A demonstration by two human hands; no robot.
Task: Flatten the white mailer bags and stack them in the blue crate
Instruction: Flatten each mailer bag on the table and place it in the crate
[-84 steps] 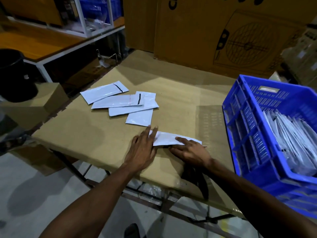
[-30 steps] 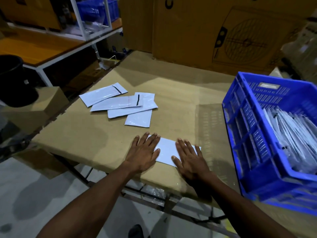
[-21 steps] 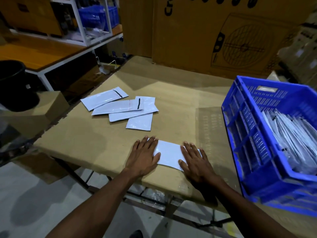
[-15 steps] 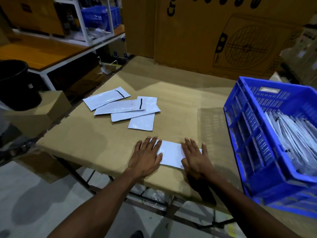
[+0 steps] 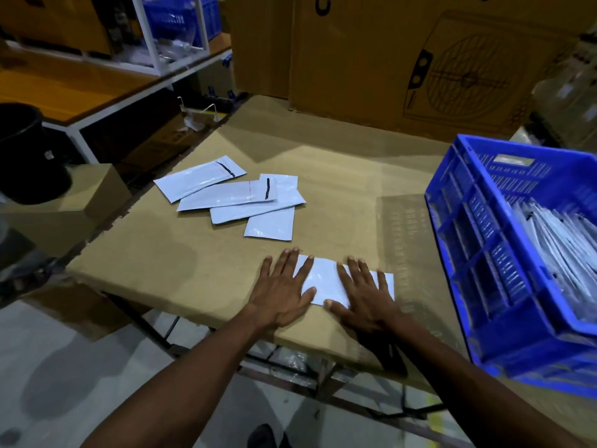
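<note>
While the left hand and right hand lay open, fingers straight, they pressed one white mailer bag against the counter to expel air. Neither grip held it; the blue crate waited nearby.

Cardboard-topped bench fills the middle, its left edge ragged, metal legs showing underneath. Behind it, tall cardboard boxes stand along the far edge, one printed with a fan drawing. Far left, a black bucket sits beside a small cardboard box. Beyond those, an orange-topped table with a white frame carries a white wire rack, blurred goods inside it. Grey concrete floor below, with a dark shoe tip at the bottom edge.
</note>
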